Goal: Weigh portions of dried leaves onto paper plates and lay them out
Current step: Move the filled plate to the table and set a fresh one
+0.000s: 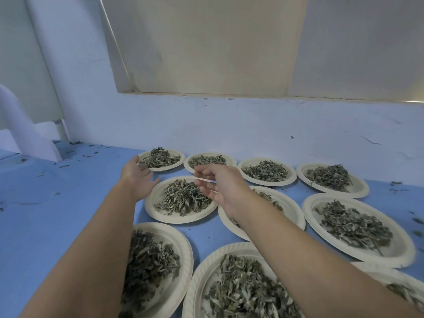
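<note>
The flimsy paper plate (154, 211) of loose dried leaves (183, 198) is best lifted at 3 and 9 o'clock; left hand (137, 177) and right hand (221, 188) are seen slack, empty.

I get one wide-angle head view: it looks forward and down, close over the blue tabletop (57, 226), facing the pale wall (229, 125) behind it.
</note>
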`<control>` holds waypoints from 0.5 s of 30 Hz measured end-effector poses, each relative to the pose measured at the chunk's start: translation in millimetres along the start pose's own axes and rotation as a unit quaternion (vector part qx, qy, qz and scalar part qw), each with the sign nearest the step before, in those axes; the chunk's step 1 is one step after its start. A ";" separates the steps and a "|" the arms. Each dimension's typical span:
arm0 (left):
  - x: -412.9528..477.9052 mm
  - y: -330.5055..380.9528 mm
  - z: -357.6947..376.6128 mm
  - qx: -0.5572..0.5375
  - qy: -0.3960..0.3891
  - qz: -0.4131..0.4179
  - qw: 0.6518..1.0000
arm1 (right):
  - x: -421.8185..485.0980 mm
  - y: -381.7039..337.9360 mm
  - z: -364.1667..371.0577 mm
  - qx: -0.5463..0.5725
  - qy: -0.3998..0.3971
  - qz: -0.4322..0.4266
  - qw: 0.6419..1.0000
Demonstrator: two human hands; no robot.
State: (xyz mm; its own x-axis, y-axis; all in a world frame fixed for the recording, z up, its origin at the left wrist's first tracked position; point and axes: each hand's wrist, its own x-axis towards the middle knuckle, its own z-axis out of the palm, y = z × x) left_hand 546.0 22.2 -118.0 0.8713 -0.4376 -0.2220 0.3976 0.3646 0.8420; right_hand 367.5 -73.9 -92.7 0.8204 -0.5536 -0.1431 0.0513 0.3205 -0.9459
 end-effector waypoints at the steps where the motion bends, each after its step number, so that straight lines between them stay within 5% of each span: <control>1: -0.3 -1.3 1.4 -0.001 0.001 0.003 1.000 | 0.4 1.5 -0.6 0.004 0.002 0.002 1.000; 10: -25.2 7.9 14.8 -0.027 -0.028 0.024 0.999 | -4.2 -0.3 0.2 0.017 0.007 0.008 1.000; 15: -77.8 -2.9 48.3 0.082 -0.057 -0.003 0.995 | -27.4 -7.3 -4.3 0.051 0.022 0.027 0.998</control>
State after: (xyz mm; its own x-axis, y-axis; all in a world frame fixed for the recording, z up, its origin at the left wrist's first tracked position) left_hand 463.2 15.5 -79.5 0.8267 -0.5338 -0.1779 0.3421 0.2259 0.9121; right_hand 342.2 -64.4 -83.1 0.7974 -0.5664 -0.2079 0.0679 0.4266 -0.9019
